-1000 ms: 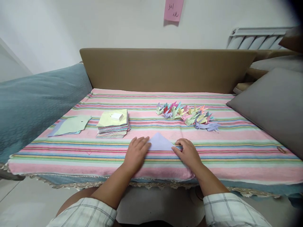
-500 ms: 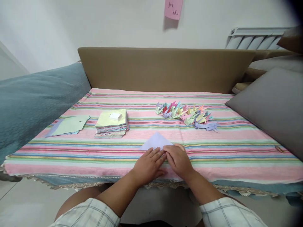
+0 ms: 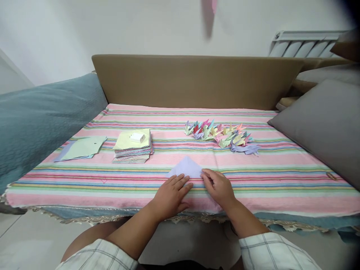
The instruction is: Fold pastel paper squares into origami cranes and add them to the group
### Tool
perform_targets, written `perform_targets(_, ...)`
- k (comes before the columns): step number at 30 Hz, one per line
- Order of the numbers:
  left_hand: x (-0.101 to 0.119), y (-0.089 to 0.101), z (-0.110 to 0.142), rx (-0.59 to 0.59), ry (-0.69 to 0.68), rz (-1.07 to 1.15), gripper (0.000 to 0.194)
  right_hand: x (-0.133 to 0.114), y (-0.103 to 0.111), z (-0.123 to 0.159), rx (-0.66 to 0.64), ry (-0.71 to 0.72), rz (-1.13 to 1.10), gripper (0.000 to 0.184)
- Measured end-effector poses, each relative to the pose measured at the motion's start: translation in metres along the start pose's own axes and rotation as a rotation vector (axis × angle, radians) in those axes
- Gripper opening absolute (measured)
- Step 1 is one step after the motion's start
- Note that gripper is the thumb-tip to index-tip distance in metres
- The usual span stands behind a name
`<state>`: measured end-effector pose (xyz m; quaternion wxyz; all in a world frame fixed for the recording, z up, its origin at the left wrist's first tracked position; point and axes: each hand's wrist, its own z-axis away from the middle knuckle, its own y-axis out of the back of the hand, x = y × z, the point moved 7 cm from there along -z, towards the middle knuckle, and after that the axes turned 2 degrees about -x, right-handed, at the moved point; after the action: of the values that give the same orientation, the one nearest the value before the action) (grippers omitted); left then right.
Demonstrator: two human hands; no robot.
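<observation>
A lavender sheet of paper, folded into a triangle, lies on the striped cloth with its point away from me. My left hand rests flat, fingers spread, on the lower edge of the paper. At the paper's right corner, the thumb and forefinger of my right hand pinch the edge. Beyond the paper to the right sits a cluster of small folded paper cranes in many colours.
A stack of square paper stands left of my hands, a small white block on top. Loose sheets lie farther left. A grey cushion leans at the right. The brown backrest closes off the back.
My right hand has slid right along the paper's lower edge to its corner, away from my left hand. My left hand has shifted slightly left. The view has tilted down a little.
</observation>
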<state>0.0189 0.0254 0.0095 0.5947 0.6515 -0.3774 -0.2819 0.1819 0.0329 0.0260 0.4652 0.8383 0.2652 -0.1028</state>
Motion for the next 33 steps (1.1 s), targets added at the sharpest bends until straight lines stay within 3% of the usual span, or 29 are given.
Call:
perform_targets(12,-0.025,0.024,0.021,0.12,0.144,0.015,0.048,0.027,0.011,0.001,-0.122,-0.212,0.046,0.025)
perform_targets(22,-0.048,0.035,0.028,0.156,0.343,-0.03,0.023,0.03,0.013,0.001,-0.16,-0.229,0.049,0.026)
perform_targets(27,-0.061,0.036,0.029,0.27,0.426,0.025,0.023,0.026,0.007,-0.002,-0.156,-0.149,0.013,0.026)
perform_targets(33,-0.067,0.03,0.025,0.331,0.45,0.03,0.045,0.032,-0.006,-0.001,-0.146,-0.098,-0.038,0.031)
